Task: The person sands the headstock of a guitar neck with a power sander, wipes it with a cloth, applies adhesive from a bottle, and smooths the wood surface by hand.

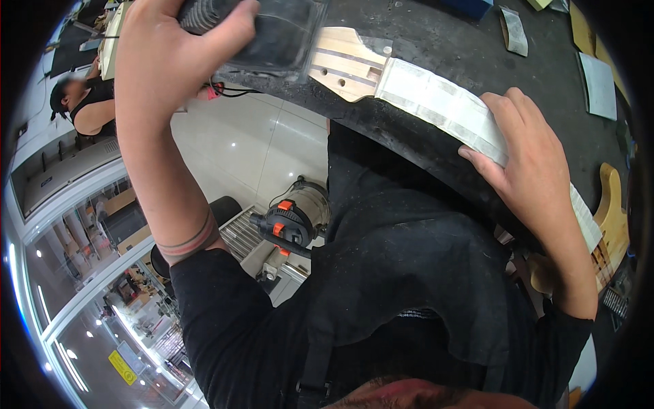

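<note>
An electric guitar neck lies along the bench edge. White masking tape [436, 102] covers its fretboard, while the pale striped headstock [344, 65] is bare wood with a few holes. My right hand [528, 136] clasps the taped neck, fingers on the far side and thumb on the near side. At the upper left, my left hand [180, 51] is closed on a black tool [283, 37] with a ribbed part and a smoky, boxy section. The tool is blurred and sits against the headstock end. The left fingertips are cut off by the frame's top; the thumb shows.
The dark bench top [436, 41] holds a loose paper strip [514, 31] and a pale sheet [598, 85]. The light wood guitar body [611, 218] is at the far right. A shop vacuum [293, 218] stands on the tiled floor. Another person [85, 105] is at the left.
</note>
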{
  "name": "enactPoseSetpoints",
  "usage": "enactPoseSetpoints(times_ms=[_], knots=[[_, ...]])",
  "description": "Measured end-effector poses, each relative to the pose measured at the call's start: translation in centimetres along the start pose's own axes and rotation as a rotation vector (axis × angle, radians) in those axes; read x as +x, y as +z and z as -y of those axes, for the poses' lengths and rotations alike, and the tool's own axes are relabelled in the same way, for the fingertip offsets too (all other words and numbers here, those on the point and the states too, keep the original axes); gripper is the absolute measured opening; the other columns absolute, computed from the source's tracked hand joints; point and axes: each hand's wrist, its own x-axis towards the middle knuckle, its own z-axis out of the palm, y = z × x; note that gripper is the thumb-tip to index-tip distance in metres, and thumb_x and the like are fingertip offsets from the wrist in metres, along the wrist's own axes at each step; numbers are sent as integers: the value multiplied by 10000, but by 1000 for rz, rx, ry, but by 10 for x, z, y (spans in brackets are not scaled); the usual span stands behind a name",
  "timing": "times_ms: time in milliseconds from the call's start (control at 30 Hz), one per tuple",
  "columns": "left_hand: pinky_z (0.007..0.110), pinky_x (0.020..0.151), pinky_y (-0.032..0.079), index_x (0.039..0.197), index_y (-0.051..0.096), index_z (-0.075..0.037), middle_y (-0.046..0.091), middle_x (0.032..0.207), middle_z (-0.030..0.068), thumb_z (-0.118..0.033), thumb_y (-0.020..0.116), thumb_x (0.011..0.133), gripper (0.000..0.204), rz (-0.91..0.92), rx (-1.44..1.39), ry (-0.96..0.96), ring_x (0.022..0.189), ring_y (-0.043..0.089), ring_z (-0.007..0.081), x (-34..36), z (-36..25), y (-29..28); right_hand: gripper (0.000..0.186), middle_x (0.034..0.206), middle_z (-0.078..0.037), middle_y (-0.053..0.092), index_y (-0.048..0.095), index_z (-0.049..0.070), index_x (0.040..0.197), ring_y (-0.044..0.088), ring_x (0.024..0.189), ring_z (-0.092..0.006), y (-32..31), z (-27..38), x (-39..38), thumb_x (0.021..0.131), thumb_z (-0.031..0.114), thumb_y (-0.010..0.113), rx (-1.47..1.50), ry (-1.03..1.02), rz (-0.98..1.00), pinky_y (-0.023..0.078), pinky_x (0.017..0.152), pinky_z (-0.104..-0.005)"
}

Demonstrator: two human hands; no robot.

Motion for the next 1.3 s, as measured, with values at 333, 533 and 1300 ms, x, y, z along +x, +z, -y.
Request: enactPoseSetpoints(times_ms=[333,533,1300], knots=[[392,796,494,950,692,-17,646,899,115,-183,773,690,319,-105,-313,552,862,631,276,3,67,71,601,1184,-139,620,628,48,1337,661,1106,-351,4,-3,-1,853,297,884,-6,-5,13,563,938,-451],[395,874,495,985,662,-13,625,956,112,-216,738,718,344,8,125,42,942,621,253,0,5,0,591,1173,-140,621,632,45,1329,663,1106,-344,3,-2,-2,867,317,880,-28,-19,-29,566,939,-446],[405,904,486,984,614,9,584,944,120,-205,722,739,343,-40,325,-24,956,602,266,5,-19,11,547,1174,-137,629,641,59,1300,670,1122,-336,5,-3,-3,890,342,866,-34,-5,-32,573,940,-444]])
